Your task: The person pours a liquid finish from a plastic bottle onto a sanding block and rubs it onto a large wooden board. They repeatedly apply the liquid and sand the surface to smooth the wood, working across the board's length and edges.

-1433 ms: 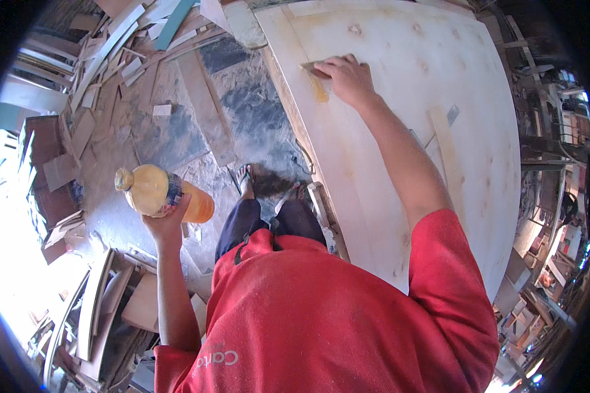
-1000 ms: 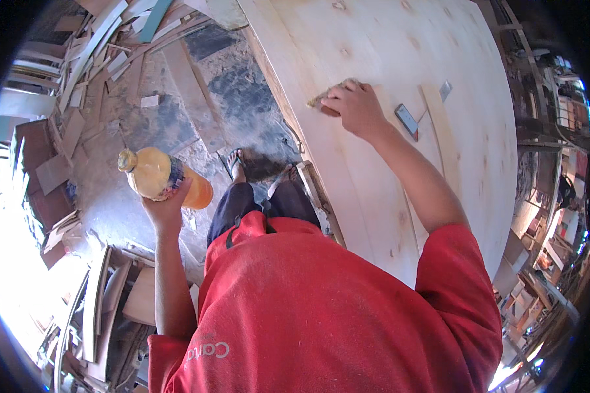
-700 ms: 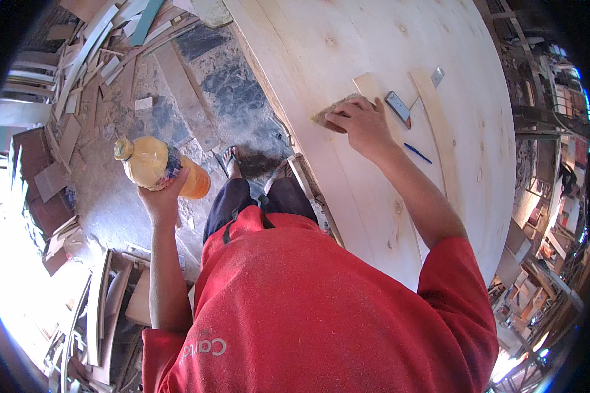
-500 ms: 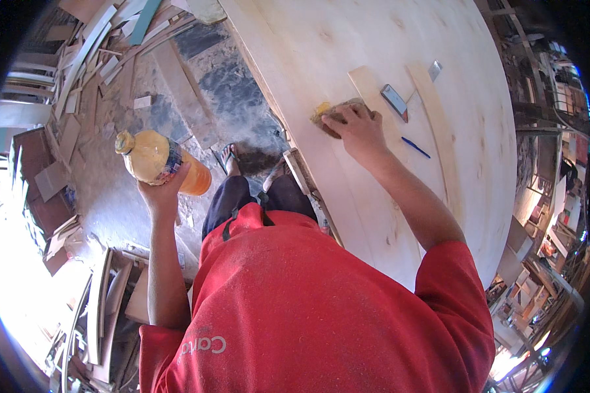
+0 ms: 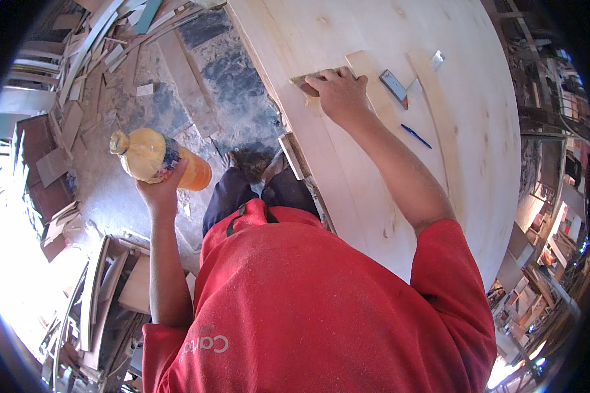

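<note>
My left hand (image 5: 161, 187) is wrapped round a large plastic bottle (image 5: 144, 156) with yellow-orange contents, a dark blue label and smears about its neck. The bottle is held in the air over the floor, tilted with its neck to the left. On the pale wooden sheet (image 5: 373, 183), my right hand (image 5: 342, 95) grips a flat brown pad (image 5: 305, 84), pressed down near the sheet's left edge. A faint yellowish smear shows by the pad. My fingers partly cover the pad, and I cannot tell what it is made of.
Right of my right hand lie a small dark-edged rectangular box (image 5: 394, 89), a blue pen (image 5: 416, 136), two thin wood strips (image 5: 432, 105) and a small metallic piece (image 5: 437, 59). Wood offcuts (image 5: 105, 288) are heaped on the floor at left. A board (image 5: 187, 82) lies on the floor.
My right hand has moved the brown pad up and to the left across the sheet, over the spot where the yellow blob lay. The bottle has hardly shifted.
</note>
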### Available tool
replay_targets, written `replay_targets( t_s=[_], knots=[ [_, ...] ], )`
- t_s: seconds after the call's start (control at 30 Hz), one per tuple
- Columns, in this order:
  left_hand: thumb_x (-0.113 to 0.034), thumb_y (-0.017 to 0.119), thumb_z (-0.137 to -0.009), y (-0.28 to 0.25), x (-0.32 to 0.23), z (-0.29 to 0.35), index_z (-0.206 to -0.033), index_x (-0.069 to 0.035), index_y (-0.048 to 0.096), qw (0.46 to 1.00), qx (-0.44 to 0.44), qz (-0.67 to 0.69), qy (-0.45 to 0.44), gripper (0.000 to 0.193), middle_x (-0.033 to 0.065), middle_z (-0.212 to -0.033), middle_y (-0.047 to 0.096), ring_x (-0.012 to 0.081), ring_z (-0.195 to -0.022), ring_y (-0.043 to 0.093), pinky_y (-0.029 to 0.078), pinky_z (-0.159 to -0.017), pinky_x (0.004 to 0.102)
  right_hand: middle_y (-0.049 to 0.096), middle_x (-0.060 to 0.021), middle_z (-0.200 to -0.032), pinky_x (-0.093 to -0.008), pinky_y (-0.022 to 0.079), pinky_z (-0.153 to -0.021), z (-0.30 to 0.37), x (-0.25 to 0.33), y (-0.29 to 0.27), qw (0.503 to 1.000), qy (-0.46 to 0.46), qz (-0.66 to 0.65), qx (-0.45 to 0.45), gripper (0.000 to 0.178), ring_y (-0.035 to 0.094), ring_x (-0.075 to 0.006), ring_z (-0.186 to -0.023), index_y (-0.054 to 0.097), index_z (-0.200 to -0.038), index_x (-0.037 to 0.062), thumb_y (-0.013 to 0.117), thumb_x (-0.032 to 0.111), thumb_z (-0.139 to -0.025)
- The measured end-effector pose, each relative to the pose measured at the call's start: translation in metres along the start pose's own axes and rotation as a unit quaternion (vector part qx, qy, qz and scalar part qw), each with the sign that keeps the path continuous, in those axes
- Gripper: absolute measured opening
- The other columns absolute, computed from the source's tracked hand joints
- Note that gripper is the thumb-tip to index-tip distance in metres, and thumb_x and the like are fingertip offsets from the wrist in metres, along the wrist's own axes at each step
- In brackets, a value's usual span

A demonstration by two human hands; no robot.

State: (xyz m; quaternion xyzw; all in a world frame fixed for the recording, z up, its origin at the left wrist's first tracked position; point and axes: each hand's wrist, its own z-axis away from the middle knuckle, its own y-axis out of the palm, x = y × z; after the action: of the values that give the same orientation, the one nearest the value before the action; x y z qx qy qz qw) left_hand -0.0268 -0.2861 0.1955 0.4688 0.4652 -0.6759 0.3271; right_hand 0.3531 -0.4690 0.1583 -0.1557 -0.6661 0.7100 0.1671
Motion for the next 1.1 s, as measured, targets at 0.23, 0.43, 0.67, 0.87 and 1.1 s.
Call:
replay_targets(
  t_s=[0.23,0.43,0.67,0.87,1.1],
  knots=[
    [-0.005,0.094,-0.072,-0.009,0.01,0.02,-0.127,0.002,0.061,1.0,-0.002,0.012,0.009,0.065,0.0097,-0.118,0.07,0.0183,-0.105,0.069,0.057,-0.093,0.0343,0.067,0.0059,-0.128,-0.0639,0.04,-0.099,0.092,0.018,-0.027,0.986,0.023,0.015,0.166,0.042,0.056,-0.0234,-0.124,0.071,-0.129,0.0352,0.057,0.014,-0.096],
    [-0.007,0.095,-0.071,-0.041,0.032,0.036,-0.13,0.002,0.06,1.0,0.012,0.017,0.013,0.069,0.0102,-0.121,0.069,0.019,-0.106,0.069,0.057,-0.094,0.0353,0.069,0.0051,-0.126,-0.0582,0.04,-0.099,0.164,0.019,-0.039,0.977,0.048,0.002,0.209,0.047,0.056,-0.0223,-0.124,0.075,-0.125,0.0345,0.058,0.006,-0.092],
    [-0.006,0.094,-0.072,-0.092,0.036,0.071,-0.13,0.001,0.06,1.0,0.016,0.017,-0.008,0.067,0.0096,-0.12,0.069,0.0191,-0.107,0.069,0.056,-0.096,0.0356,0.068,-0.0076,-0.131,-0.053,0.048,-0.102,0.132,-0.013,-0.05,0.973,0.072,-0.195,0.101,0.038,0.06,-0.0341,-0.123,0.07,-0.134,0.0273,0.058,0.014,-0.1],
    [-0.004,0.093,-0.073,-0.121,0.044,0.11,-0.127,0.001,0.062,0.998,-0.047,0.045,-0.012,0.063,0.0087,-0.117,0.07,0.0181,-0.106,0.069,0.057,-0.094,0.0348,0.067,-0.0112,-0.134,-0.0439,0.05,-0.104,0.064,-0.006,-0.063,0.974,0.05,-0.209,0.073,0.038,0.063,-0.0334,-0.123,0.068,-0.137,0.0228,0.056,0.014,-0.103],
    [0.0,0.092,-0.072,-0.126,0.062,0.158,-0.126,0.0,0.061,0.988,-0.146,0.039,-0.032,0.063,0.007,-0.113,0.07,0.0167,-0.1,0.068,0.056,-0.091,0.0338,0.064,-0.0032,-0.134,-0.0596,0.048,-0.104,-0.006,0.004,-0.027,0.994,0.037,-0.055,0.081,0.045,0.057,-0.0312,-0.129,0.064,-0.141,0.0322,0.049,0.013,-0.104]
  ],
)
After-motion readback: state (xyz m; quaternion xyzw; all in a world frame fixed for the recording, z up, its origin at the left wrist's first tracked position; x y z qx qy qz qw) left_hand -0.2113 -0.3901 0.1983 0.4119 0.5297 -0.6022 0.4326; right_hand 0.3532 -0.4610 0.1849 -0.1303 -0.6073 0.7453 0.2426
